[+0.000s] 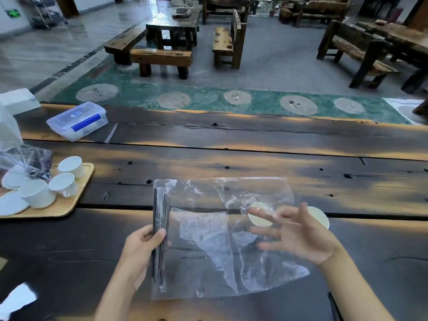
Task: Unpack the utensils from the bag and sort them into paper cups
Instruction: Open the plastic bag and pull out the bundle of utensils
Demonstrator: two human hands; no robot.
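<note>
On the left, a wooden tray [78,181] carries three white paper cups [37,193] lying on their sides. The left hand [141,249] grips a bundle of black utensils [159,218] through the clear plastic bag [208,239], its fingers curled around them. The right hand [298,235] has fingers spread, holding nothing. Two more cups [260,214] stand behind it on the tabletop [254,158].

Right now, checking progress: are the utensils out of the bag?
Still inside: the left hand grips the black utensils through the clear bag.
</note>
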